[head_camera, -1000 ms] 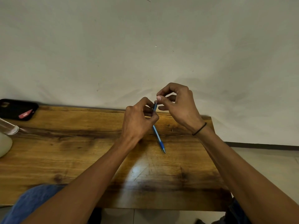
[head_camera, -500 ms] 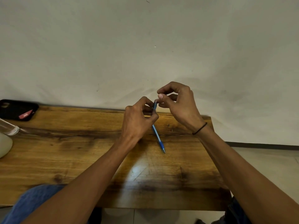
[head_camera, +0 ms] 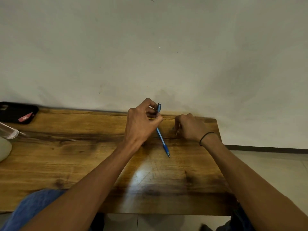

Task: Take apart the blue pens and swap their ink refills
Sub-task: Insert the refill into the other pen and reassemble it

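a slim blue pen (head_camera: 161, 135) is held tilted above the wooden table, its open top end up and away, its darker blue grip and pointed tip angled down toward the viewer, its middle hidden by fingers.

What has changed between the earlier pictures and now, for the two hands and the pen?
The right hand let go of the top end of the blue pen and went down to the wooden table, right of the pen. The left hand kept its hold on the pen, tip downward.
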The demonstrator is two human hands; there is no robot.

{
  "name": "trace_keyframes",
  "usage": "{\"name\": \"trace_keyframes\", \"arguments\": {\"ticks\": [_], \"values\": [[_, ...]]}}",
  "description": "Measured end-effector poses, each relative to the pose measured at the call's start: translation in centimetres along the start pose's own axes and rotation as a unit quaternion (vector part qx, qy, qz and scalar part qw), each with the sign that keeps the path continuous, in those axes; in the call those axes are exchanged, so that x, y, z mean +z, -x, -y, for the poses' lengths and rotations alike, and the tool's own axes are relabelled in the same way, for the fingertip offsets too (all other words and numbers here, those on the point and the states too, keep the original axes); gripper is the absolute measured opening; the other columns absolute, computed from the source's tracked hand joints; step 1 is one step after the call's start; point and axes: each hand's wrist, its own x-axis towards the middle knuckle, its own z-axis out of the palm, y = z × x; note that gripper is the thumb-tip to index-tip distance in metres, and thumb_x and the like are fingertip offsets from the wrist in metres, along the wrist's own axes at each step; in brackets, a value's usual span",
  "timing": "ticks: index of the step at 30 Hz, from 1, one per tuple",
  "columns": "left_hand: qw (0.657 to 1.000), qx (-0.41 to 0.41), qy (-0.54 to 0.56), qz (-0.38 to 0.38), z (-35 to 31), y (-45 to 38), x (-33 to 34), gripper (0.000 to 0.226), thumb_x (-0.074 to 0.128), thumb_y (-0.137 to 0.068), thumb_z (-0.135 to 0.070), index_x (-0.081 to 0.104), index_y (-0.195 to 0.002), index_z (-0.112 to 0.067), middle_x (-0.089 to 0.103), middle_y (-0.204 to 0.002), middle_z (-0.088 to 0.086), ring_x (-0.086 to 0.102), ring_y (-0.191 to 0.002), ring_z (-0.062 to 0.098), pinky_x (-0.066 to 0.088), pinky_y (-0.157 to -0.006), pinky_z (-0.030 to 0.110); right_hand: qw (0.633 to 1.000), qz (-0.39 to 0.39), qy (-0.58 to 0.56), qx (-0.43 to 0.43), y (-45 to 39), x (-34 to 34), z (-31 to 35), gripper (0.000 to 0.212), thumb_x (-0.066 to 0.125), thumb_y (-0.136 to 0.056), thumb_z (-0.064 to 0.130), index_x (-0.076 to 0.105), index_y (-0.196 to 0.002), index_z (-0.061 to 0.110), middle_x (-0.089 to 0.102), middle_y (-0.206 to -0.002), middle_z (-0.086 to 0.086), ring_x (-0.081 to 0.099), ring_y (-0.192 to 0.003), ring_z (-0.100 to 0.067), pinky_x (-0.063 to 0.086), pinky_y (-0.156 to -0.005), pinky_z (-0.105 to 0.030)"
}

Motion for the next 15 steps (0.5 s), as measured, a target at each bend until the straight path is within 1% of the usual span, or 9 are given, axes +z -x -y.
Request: {"name": "trace_keyframes", "arguments": {"ticks": [2,6,8,11,15], "values": [[1.0,0.004,-0.002,-0.001,0.0,0.0,-0.1,0.022,0.081,-0.086,-0.017,0.069,-0.102,-0.026,0.081,-0.091,-0.007,0.076,-0.081,-0.002,0.063,-0.073,0.014,1.0,-0.005,-0.004,0.016,-0.4,0.8,-0.3,0.011,0.073,-0.092,0.015,0.07,-0.102,0.019,0.071,-0.114,-0.012,0.069,-0.104,-0.037,0.061,-0.087,-0.05],[1.0,0.007,-0.003,-0.002,0.1,0.0,-0.1,0.021,0.081,-0.086,-0.017,0.069,-0.102,-0.025,0.081,-0.09,-0.006,0.077,-0.081,0.0,0.065,-0.072,0.018,0.998,-0.002,-0.045,0.037,-0.9,1.8,-0.6,0.014,0.083,-0.088,0.021,0.072,-0.098,0.018,0.075,-0.111,-0.008,0.071,-0.105,-0.031,0.061,-0.089,-0.051],[1.0,0.006,0.0,0.0,0.1,0.1,-0.2,0.021,0.081,-0.087,-0.017,0.069,-0.103,-0.024,0.081,-0.09,-0.006,0.077,-0.081,-0.001,0.064,-0.072,0.017,0.999,-0.009,-0.037,0.027,-1.0,2.2,-0.5,0.014,0.082,-0.089,0.02,0.072,-0.099,0.019,0.075,-0.111,-0.008,0.071,-0.103,-0.031,0.061,-0.087,-0.051],[1.0,0.007,0.001,0.001,0.1,0.1,-0.2,0.022,0.081,-0.087,-0.017,0.069,-0.104,-0.023,0.08,-0.09,-0.008,0.076,-0.081,-0.003,0.064,-0.073,0.016,1.0,-0.019,0.006,0.001,-1.0,2.7,-0.3,0.012,0.076,-0.093,0.017,0.071,-0.103,0.018,0.073,-0.11,-0.01,0.07,-0.099,-0.033,0.061,-0.083,-0.05],[1.0,0.009,0.003,0.0,0.1,0.1,-0.1,0.021,0.081,-0.087,-0.016,0.07,-0.103,-0.022,0.08,-0.089,-0.006,0.077,-0.08,0.0,0.065,-0.072,0.019,0.999,-0.008,0.034,-0.011,-0.9,2.7,-0.2,0.011,0.071,-0.097,0.023,0.066,-0.105,0.016,0.069,-0.112,-0.012,0.067,-0.1,-0.036,0.059,-0.085,-0.052]]}}
